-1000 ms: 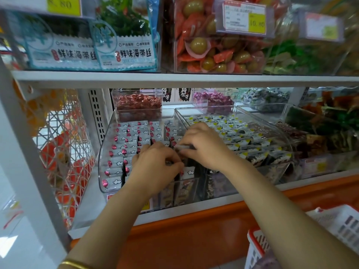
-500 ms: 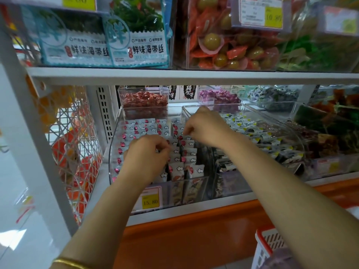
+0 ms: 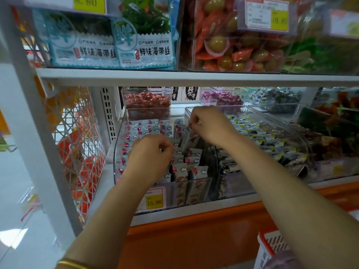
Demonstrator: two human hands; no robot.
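While the left hand (image 3: 149,158) hangs curled, its hold unclear, the right hand (image 3: 211,126) pinches a raised packet (image 3: 187,138).

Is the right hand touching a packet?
Touching. The head view shows the right hand pinching a packet by its top edge.

Only the back of the left hand (image 3: 149,156) shows. Its fingertips are hidden, so can't tell if they hold any white packets (image 3: 180,169). The right hand (image 3: 211,127) fingers probably pinch a clear packet (image 3: 186,139), but it is blurred and the print is unreadable. The forearm covers the left edge of the price tag (image 3: 155,199). The basket (image 3: 272,247) is cut off at the bottom edge. Small text on the upper tag (image 3: 266,15) is illegible. The yellow tag (image 3: 89,2) is cropped at the top. The far-right bins (image 3: 330,123) are smeared.
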